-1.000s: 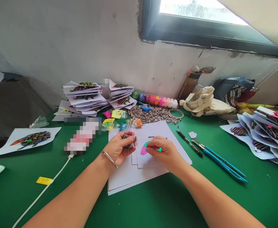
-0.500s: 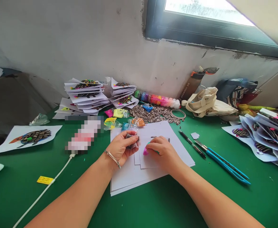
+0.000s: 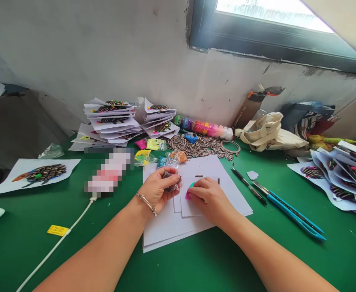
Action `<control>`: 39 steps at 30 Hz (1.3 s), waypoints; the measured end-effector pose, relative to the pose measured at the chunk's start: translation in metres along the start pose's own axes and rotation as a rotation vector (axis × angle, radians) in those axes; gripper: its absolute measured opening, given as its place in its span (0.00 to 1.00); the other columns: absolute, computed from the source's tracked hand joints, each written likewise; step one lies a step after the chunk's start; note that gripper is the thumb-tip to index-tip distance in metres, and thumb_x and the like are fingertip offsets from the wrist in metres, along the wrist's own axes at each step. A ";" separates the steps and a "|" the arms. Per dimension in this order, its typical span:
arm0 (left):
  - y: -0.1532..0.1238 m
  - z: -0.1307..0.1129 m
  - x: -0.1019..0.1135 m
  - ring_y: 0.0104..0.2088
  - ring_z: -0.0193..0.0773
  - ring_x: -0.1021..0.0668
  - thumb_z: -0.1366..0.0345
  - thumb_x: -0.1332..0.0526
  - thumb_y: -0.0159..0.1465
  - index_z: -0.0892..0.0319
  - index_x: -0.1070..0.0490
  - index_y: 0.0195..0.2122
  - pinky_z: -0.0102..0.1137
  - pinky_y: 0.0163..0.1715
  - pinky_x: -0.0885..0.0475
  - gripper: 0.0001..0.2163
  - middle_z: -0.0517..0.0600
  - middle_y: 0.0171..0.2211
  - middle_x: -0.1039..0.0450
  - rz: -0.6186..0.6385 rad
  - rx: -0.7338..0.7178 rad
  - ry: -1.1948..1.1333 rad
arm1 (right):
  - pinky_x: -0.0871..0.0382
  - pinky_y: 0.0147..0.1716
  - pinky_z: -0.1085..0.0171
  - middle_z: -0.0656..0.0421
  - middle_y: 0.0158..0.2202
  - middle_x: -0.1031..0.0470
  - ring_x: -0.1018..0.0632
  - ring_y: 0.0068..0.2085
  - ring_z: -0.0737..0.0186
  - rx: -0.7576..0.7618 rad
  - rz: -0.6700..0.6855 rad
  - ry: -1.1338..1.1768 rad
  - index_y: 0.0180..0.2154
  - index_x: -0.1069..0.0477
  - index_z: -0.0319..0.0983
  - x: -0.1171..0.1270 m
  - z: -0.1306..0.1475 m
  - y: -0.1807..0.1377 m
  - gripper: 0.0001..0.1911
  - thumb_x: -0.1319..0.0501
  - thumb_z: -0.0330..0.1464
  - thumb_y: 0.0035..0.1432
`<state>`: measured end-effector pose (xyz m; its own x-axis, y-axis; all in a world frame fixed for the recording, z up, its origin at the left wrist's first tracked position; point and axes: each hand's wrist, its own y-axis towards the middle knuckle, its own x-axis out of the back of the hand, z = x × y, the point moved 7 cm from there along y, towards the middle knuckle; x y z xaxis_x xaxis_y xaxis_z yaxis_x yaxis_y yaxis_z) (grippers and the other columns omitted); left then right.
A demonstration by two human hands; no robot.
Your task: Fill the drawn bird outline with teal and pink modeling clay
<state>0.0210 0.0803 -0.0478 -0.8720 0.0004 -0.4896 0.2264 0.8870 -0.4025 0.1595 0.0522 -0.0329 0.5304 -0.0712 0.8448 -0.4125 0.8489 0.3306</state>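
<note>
My left hand (image 3: 158, 189) is closed around a small clear bag of dark seeds (image 3: 172, 181), held just above a stack of white paper sheets (image 3: 178, 221) on the green table (image 3: 196, 263). My right hand (image 3: 208, 197) rests on a small white card (image 3: 187, 207) and presses its fingertips on a pink and teal clay patch (image 3: 190, 189); the hand hides most of the patch. A loose seed (image 3: 198, 176) lies on the paper just beyond the fingers.
Stacks of finished seed cards (image 3: 114, 119) sit at the back left and more cards (image 3: 344, 174) at the right. A seed pile (image 3: 196, 147), clay bags (image 3: 153, 144), a clay tube (image 3: 203, 127), a pen (image 3: 248, 185), a blue knife (image 3: 290, 215), a white cable (image 3: 59, 239).
My right hand has slid further over the clay patch, covering more of it. My left hand keeps its hold on the bag. The view has shifted slightly.
</note>
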 end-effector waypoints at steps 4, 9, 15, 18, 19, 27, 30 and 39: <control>0.000 0.000 0.001 0.23 0.31 0.25 0.77 0.37 0.56 0.60 0.33 0.34 0.25 0.22 0.25 0.08 0.46 0.24 0.28 0.001 -0.003 0.001 | 0.37 0.37 0.61 0.59 0.32 0.24 0.29 0.34 0.61 -0.016 -0.011 0.098 0.36 0.24 0.43 0.006 -0.003 -0.004 0.13 0.44 0.21 0.58; 0.000 0.000 0.001 0.23 0.31 0.25 0.77 0.35 0.55 0.60 0.32 0.34 0.25 0.22 0.26 0.09 0.47 0.24 0.28 -0.003 -0.004 0.007 | 0.36 0.37 0.60 0.57 0.35 0.24 0.30 0.35 0.60 0.001 -0.012 0.058 0.40 0.25 0.42 0.018 0.003 -0.008 0.15 0.46 0.22 0.58; 0.001 0.000 0.001 0.23 0.31 0.25 0.75 0.34 0.54 0.59 0.32 0.34 0.25 0.23 0.26 0.10 0.46 0.24 0.28 0.012 -0.010 0.013 | 0.37 0.38 0.59 0.55 0.34 0.26 0.30 0.36 0.58 0.018 0.080 -0.070 0.38 0.24 0.42 0.011 0.010 -0.009 0.14 0.45 0.23 0.58; 0.001 0.000 0.002 0.23 0.31 0.25 0.76 0.34 0.54 0.60 0.32 0.34 0.25 0.23 0.26 0.10 0.46 0.24 0.28 0.011 -0.008 0.009 | 0.37 0.39 0.58 0.53 0.34 0.27 0.30 0.37 0.58 0.020 0.100 -0.081 0.39 0.24 0.41 0.006 0.010 -0.009 0.15 0.45 0.22 0.57; 0.001 0.000 0.002 0.23 0.31 0.25 0.76 0.35 0.55 0.60 0.33 0.34 0.25 0.23 0.26 0.09 0.46 0.24 0.28 0.010 -0.007 0.007 | 0.36 0.39 0.58 0.53 0.34 0.27 0.29 0.37 0.58 0.018 0.102 -0.068 0.39 0.24 0.42 0.005 0.009 -0.009 0.15 0.45 0.22 0.57; 0.001 0.001 0.000 0.23 0.30 0.25 0.77 0.36 0.56 0.60 0.33 0.35 0.25 0.23 0.25 0.09 0.46 0.25 0.28 0.000 0.001 0.019 | 0.35 0.38 0.60 0.55 0.35 0.26 0.29 0.37 0.60 -0.028 0.050 0.070 0.40 0.24 0.43 0.010 0.002 -0.009 0.16 0.46 0.22 0.59; 0.001 0.001 0.000 0.23 0.31 0.25 0.77 0.36 0.56 0.60 0.33 0.35 0.25 0.23 0.26 0.09 0.46 0.25 0.28 0.007 -0.001 0.013 | 0.36 0.38 0.59 0.54 0.34 0.27 0.29 0.38 0.58 0.016 0.079 -0.024 0.40 0.24 0.42 0.006 0.007 -0.010 0.15 0.46 0.22 0.59; 0.000 0.002 0.000 0.24 0.31 0.24 0.76 0.34 0.54 0.60 0.32 0.34 0.25 0.23 0.26 0.10 0.46 0.25 0.28 0.017 0.008 -0.002 | 0.35 0.35 0.61 0.55 0.33 0.28 0.28 0.36 0.60 -0.034 0.045 0.030 0.38 0.23 0.43 0.011 0.003 -0.009 0.15 0.46 0.23 0.58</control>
<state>0.0217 0.0795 -0.0496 -0.8670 0.0141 -0.4981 0.2443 0.8832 -0.4003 0.1674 0.0423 -0.0254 0.5342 -0.0169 0.8452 -0.4112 0.8683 0.2773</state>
